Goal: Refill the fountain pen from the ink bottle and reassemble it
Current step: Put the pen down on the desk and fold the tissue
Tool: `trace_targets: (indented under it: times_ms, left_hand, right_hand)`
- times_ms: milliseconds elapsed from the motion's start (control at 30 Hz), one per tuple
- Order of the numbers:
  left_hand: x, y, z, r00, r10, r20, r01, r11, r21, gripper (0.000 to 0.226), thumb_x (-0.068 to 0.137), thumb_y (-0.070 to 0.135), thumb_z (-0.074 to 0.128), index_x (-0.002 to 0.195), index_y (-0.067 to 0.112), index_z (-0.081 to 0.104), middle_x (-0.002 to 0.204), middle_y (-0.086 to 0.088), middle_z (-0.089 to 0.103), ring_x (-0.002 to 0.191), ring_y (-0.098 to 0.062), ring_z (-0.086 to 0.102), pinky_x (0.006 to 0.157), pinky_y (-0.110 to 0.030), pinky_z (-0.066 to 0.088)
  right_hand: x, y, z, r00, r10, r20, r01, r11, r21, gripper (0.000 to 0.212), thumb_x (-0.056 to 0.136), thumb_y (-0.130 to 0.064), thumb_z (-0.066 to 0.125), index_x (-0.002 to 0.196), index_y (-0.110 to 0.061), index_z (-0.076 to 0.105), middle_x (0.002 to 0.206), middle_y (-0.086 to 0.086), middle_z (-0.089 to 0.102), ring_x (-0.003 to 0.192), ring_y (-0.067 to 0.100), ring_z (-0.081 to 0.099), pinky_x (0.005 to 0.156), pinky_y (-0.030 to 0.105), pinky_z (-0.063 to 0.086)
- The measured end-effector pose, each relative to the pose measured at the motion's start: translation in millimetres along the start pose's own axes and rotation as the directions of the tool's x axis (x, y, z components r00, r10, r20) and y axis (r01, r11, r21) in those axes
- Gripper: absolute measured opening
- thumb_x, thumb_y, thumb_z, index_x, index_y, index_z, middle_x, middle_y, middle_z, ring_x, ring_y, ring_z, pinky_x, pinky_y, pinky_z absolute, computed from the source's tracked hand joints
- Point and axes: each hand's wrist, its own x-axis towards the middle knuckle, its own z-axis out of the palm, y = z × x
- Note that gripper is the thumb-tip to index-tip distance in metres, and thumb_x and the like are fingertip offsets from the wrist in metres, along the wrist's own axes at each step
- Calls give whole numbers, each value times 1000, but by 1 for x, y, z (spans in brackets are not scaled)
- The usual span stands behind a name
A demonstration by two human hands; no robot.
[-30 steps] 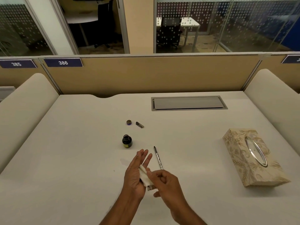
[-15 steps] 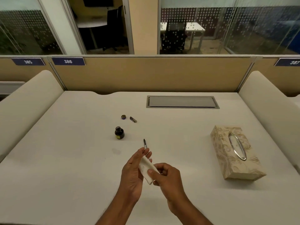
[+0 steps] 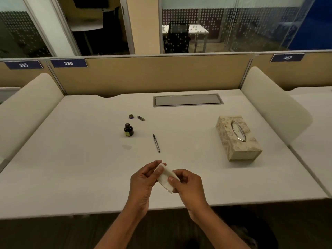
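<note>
White folded tissue (image 3: 168, 177) sits pinched between our left hand (image 3: 143, 178) and right hand (image 3: 188, 184), fingers closed on it above the desk's (image 3: 71, 168) near edge. Mid-desk lies the pen (image 3: 156, 143), apart from the open ink bottle (image 3: 128, 130); its cap (image 3: 131, 116) and a small pen part (image 3: 141, 118) lie behind.

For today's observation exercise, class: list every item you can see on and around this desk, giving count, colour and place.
ink bottle: 1, dark, open, left of desk centre
bottle cap: 1, dark, behind the bottle
short pen part: 1, dark metallic, right of the cap
long pen part: 1, dark patterned, lying right of the bottle
tissue box: 1, beige patterned, right side
desk: 1, white
cable hatch: 1, grey, rear of desk
tissue: 1, white, held between both hands
left hand: 1, grip on tissue
right hand: 1, grip on tissue
</note>
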Motion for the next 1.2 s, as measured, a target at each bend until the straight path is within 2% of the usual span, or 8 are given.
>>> trace_targets:
  times_ms: [367,733,833,933,1000,1033,1100,1200]
  left_hand:
    - [-115,-25,-13,999,4,51,-9,996,90,27,86,12,74,113,18,77,109,5,80,106,-6,72,84,-20,58]
    - [-183,-88,44,987,158,-10,-136,880,455,37,96,22,66,133,24,66,126,12,71,115,1,65,105,-27,51]
    - [-205,-109,64,979,204,-14,-164,823,545,36,97,26,64,133,30,64,132,15,66,81,5,61,76,-10,56]
    - [-224,-127,78,972,235,-13,-186,800,570,34,98,27,61,127,45,60,130,14,67,48,-7,50,43,-24,53]
    - [-231,-137,88,971,240,-20,-185,794,579,35,99,25,61,126,46,59,130,9,69,42,-16,48,36,-24,47]
    - [-234,-142,91,970,244,-17,-189,793,579,35,99,24,61,126,45,60,130,10,68,49,-21,56,42,-23,52]
    - [-239,-149,98,969,246,1,-197,774,601,35,98,23,62,129,39,62,130,24,64,87,-23,74,77,-35,65]
    - [-238,-156,105,971,235,41,-204,728,654,38,97,20,63,130,38,60,131,31,57,126,14,53,110,-35,49]
  right_hand:
    - [-119,32,-22,998,5,-58,-5,1000,-12,15,90,-15,72,103,-22,73,100,-2,74,94,11,71,73,25,62]
    - [-152,96,-167,962,-30,-271,-28,977,-210,20,90,-9,70,104,-22,71,99,-10,66,92,10,64,74,29,62]
    - [-152,128,-227,930,-33,-367,-80,954,-288,19,90,-9,69,102,-23,71,97,-7,67,89,12,64,68,29,61]
    - [-146,164,-273,888,8,-459,-164,940,-300,16,89,-6,68,97,-19,73,93,1,72,86,16,68,65,33,61]
    - [-142,183,-295,859,37,-511,-222,926,-306,13,87,-3,67,93,-13,73,89,5,72,84,22,68,64,34,56]
    - [-141,190,-303,848,42,-528,-241,918,-314,13,87,-2,66,92,-12,72,87,6,72,84,24,68,64,32,52]
    - [-135,205,-316,837,48,-545,-267,905,-330,14,87,0,63,92,-10,71,86,6,69,84,26,66,65,30,48]
    - [-119,226,-330,818,66,-571,-304,892,-333,16,87,1,60,94,-9,71,89,8,69,86,27,65,65,28,46]
